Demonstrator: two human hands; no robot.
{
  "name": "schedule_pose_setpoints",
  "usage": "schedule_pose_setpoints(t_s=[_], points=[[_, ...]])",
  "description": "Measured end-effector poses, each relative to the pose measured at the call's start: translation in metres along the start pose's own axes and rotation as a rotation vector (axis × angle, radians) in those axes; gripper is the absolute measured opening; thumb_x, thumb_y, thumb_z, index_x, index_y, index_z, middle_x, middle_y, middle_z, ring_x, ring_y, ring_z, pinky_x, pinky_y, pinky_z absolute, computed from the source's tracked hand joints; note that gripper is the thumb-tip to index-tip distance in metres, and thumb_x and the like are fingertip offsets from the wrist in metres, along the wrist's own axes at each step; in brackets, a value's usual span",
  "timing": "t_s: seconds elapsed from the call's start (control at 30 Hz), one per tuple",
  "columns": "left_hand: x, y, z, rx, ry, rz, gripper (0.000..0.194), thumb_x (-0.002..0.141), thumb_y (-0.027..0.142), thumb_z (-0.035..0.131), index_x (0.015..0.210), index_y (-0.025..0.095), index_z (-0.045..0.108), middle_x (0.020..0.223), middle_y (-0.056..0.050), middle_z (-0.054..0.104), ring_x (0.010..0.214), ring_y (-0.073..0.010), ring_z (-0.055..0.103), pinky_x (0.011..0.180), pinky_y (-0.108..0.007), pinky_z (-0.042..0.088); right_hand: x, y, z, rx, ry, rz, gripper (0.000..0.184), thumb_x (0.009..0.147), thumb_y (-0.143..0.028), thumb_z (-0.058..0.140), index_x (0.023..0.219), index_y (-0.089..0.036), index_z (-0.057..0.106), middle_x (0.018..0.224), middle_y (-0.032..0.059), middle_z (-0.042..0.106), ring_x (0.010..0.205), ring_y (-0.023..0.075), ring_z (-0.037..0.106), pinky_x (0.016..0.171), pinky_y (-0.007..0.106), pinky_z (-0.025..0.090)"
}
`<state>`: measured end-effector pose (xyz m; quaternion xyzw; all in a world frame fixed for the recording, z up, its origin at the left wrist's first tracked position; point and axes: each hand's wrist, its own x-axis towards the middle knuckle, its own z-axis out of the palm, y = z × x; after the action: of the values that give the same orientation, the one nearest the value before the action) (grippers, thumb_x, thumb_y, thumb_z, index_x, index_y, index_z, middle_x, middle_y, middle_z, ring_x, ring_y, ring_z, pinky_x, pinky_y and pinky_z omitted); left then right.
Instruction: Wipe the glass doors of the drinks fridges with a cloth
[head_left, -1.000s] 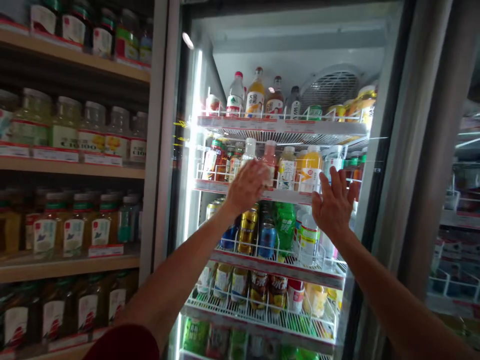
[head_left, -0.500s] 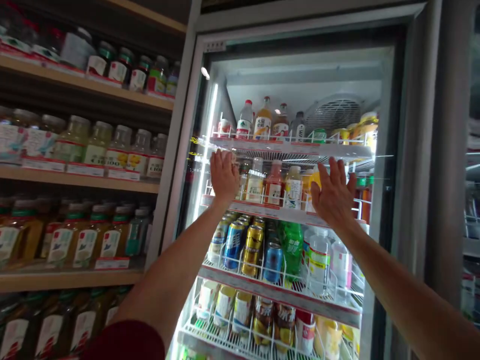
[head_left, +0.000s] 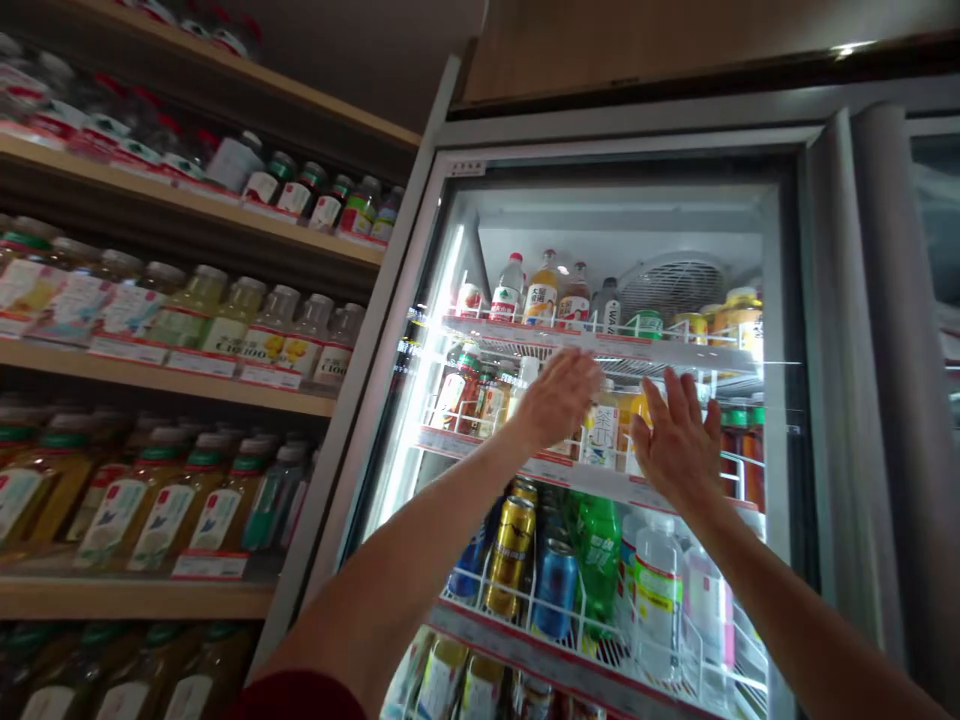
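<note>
A glass door (head_left: pixel 600 230) of a lit drinks cooler stands before me. My left hand (head_left: pixel 561 395) is raised at the glass near the middle, its fingers close together and blurred by motion. A pale crumpled cloth seems to be under its fingers, mostly hidden by the hand. To its right, my right hand (head_left: pixel 679 435) lies against the glass with its fingers spread and nothing in them. Behind the door, in line with the hands, is a shelf with a tea bottle (head_left: pixel 601 425) and other drinks.
Left of the cooler, wooden shelves (head_left: pixel 142 370) hold rows of bottles. Inside the cooler are gold cans (head_left: pixel 512 545), a blue can (head_left: pixel 555 590) and a green bottle (head_left: pixel 598 555) in wire racks. A metal door frame (head_left: pixel 855 350) runs down the right side.
My left hand has moved right across the glass, close to my right hand. My right hand stays at about the same place on the door. The view has tilted up.
</note>
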<state>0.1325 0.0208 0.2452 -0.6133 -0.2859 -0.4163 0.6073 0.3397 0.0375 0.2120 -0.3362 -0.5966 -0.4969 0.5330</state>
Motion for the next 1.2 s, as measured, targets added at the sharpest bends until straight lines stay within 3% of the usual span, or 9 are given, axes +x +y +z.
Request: schedule_pose_setpoints(t_s=[0.07, 0.2, 0.27, 0.43, 0.63, 0.8, 1.0, 1.07, 1.2], points=[[0.010, 0.002, 0.003, -0.035, -0.045, 0.088, 0.039, 0.087, 0.028, 0.038, 0.124, 0.018, 0.045, 0.137, -0.006, 0.042, 0.134, -0.0192, 0.025, 0.113, -0.039, 0.022, -0.001, 0.001, 0.000, -0.005, -0.005, -0.005, 0.049, 0.089, -0.035, 0.033, 0.135, -0.020, 0.034, 0.145, 0.0115, 0.030, 0.136, 0.0272, 0.021, 0.106, 0.053, 0.022], [0.018, -0.027, -0.001, 0.021, 0.086, -0.405, 0.041, 0.086, 0.023, 0.035, 0.125, 0.012, 0.045, 0.138, -0.012, 0.039, 0.134, -0.0247, 0.025, 0.111, -0.045, 0.024, -0.005, 0.000, -0.001, -0.006, -0.006, -0.017, 0.050, 0.089, -0.034, 0.034, 0.136, -0.021, 0.031, 0.145, 0.0110, 0.030, 0.136, 0.0270, 0.022, 0.106, 0.053, 0.022], [0.020, -0.032, -0.001, 0.036, 0.136, -0.517, 0.042, 0.086, 0.022, 0.035, 0.125, 0.010, 0.045, 0.139, -0.015, 0.037, 0.134, -0.0275, 0.023, 0.111, -0.048, 0.024, 0.000, -0.001, -0.002, -0.007, -0.006, -0.018, 0.051, 0.088, -0.034, 0.034, 0.137, -0.021, 0.030, 0.145, 0.0106, 0.030, 0.135, 0.0270, 0.023, 0.105, 0.053, 0.022], [0.027, -0.021, 0.005, -0.046, 0.007, -0.063, 0.040, 0.086, 0.026, 0.038, 0.124, 0.017, 0.046, 0.138, -0.009, 0.040, 0.134, -0.0214, 0.025, 0.113, -0.042, 0.022, 0.047, -0.003, 0.000, 0.029, 0.041, 0.036, 0.052, 0.089, -0.037, 0.030, 0.138, -0.020, 0.029, 0.146, 0.0103, 0.029, 0.135, 0.0281, 0.023, 0.105, 0.055, 0.021], [0.017, -0.050, -0.003, 0.036, 0.168, -0.512, 0.041, 0.084, 0.022, 0.038, 0.123, 0.011, 0.046, 0.136, -0.014, 0.041, 0.133, -0.0268, 0.026, 0.111, -0.047, 0.024, 0.070, -0.004, 0.012, 0.041, 0.023, -0.026, 0.051, 0.089, -0.037, 0.030, 0.137, -0.021, 0.032, 0.145, 0.0092, 0.030, 0.135, 0.0277, 0.023, 0.106, 0.053, 0.022], [0.008, -0.032, -0.002, -0.069, 0.036, -0.088, 0.039, 0.086, 0.027, 0.039, 0.122, 0.018, 0.046, 0.137, -0.008, 0.042, 0.133, -0.0214, 0.027, 0.112, -0.043, 0.024, 0.062, -0.002, 0.015, 0.024, 0.026, -0.044, 0.051, 0.089, -0.037, 0.030, 0.137, -0.022, 0.031, 0.145, 0.0077, 0.030, 0.135, 0.0265, 0.023, 0.106, 0.052, 0.022], [0.012, -0.055, -0.010, 0.008, 0.167, -0.596, 0.040, 0.084, 0.020, 0.038, 0.121, 0.009, 0.047, 0.136, -0.016, 0.040, 0.133, -0.0290, 0.026, 0.112, -0.050, 0.020, 0.063, -0.002, 0.014, 0.010, 0.020, -0.044, 0.050, 0.089, -0.036, 0.030, 0.137, -0.022, 0.032, 0.146, 0.0070, 0.030, 0.136, 0.0257, 0.022, 0.107, 0.050, 0.022], [0.016, -0.034, -0.004, -0.023, 0.112, -0.478, 0.041, 0.082, 0.021, 0.042, 0.121, 0.010, 0.048, 0.137, -0.014, 0.041, 0.133, -0.0276, 0.027, 0.113, -0.046, 0.020, 0.062, -0.002, 0.014, 0.006, 0.027, -0.035, 0.050, 0.089, -0.036, 0.029, 0.136, -0.021, 0.033, 0.145, 0.0070, 0.031, 0.135, 0.0247, 0.023, 0.107, 0.049, 0.022], [0.015, 0.002, 0.003, -0.109, -0.012, -0.028, 0.038, 0.083, 0.026, 0.043, 0.120, 0.016, 0.050, 0.135, -0.007, 0.044, 0.131, -0.0222, 0.031, 0.113, -0.040, 0.023, 0.062, -0.002, 0.014, 0.004, 0.043, -0.006, 0.050, 0.089, -0.034, 0.029, 0.135, -0.017, 0.034, 0.144, 0.0089, 0.034, 0.134, 0.0251, 0.026, 0.107, 0.050, 0.022]])
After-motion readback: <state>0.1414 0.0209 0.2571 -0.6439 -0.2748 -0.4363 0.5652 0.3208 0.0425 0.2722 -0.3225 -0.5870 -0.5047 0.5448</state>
